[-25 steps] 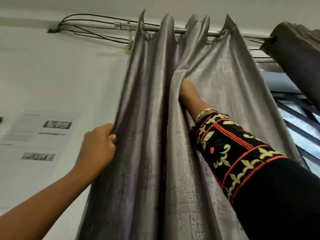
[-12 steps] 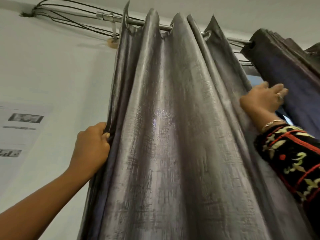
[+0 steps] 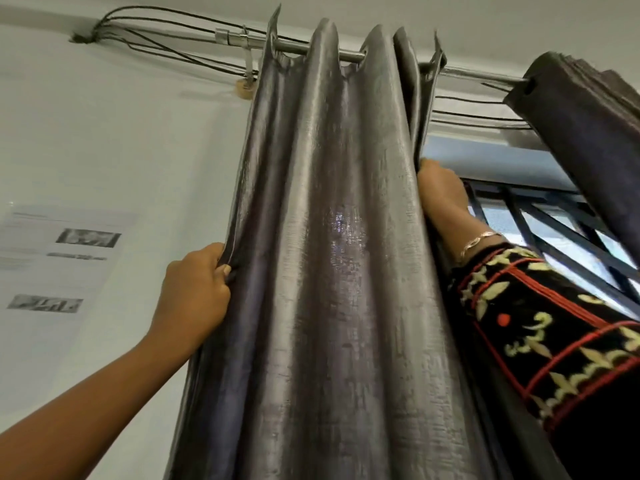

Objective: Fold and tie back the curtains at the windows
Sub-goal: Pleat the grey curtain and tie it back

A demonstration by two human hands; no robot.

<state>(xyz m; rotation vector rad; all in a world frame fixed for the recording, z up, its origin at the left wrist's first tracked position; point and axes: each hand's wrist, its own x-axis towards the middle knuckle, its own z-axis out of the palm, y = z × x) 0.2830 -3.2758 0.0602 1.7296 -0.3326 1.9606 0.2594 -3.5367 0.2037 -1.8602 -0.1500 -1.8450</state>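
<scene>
A shiny grey curtain [image 3: 332, 258] hangs in gathered pleats from a metal rod [image 3: 349, 57]. My left hand [image 3: 194, 292] grips the curtain's left edge at mid height, fingers curled round the hem. My right hand [image 3: 441, 194] is at the curtain's right edge, higher up, with its fingers tucked behind the outer fold and hidden by the fabric. A second, darker curtain [image 3: 588, 109] is bunched on the same rod at the upper right.
A window with a dark metal grille [image 3: 540, 223] shows between the two curtains. Black cables [image 3: 166, 39] run along the wall beside the rod bracket. Printed papers [image 3: 62, 258] are stuck on the white wall at left.
The curtain's right edge has been pushed left, so the pleats are tighter and the window grille shows. My right hand went from an open palm on the edge to reaching behind it. My left hand kept its grip.
</scene>
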